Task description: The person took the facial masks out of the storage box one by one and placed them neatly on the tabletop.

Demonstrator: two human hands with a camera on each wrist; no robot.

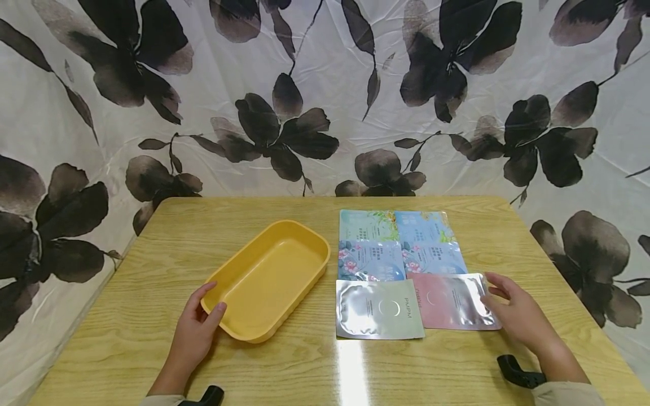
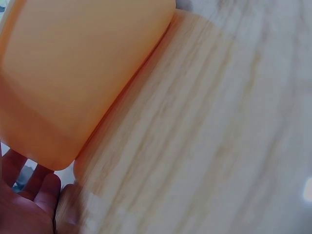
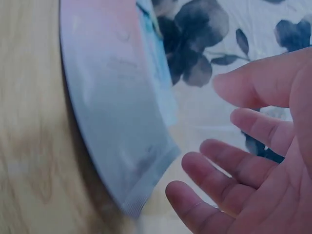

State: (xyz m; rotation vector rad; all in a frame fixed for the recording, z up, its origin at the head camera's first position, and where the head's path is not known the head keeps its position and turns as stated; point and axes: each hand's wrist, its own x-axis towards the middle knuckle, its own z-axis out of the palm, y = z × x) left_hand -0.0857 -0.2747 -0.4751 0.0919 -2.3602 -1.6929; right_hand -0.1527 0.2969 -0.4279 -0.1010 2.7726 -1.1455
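Observation:
A yellow plastic tray [image 1: 276,285] sits at an angle on the table, left of the middle. At its near left corner, my left hand [image 1: 197,327] grips the rim, thumb and fingers spread around the corner. Two foil face mask packets lie flat at the front, a pale green one [image 1: 378,311] and a pink one [image 1: 452,301]. By the pink packet's right edge is my right hand [image 1: 520,313], its fingers loosely bent. The right wrist view shows nothing in that hand [image 3: 258,170], its fingertips close to the packet's corner [image 3: 141,190].
Behind the foil packets lie two blue flowered packets [image 1: 373,262] [image 1: 431,259], then a green one [image 1: 367,225] and another blue one [image 1: 421,226]. A floral cloth [image 1: 325,84] hangs behind the wooden table [image 1: 284,372].

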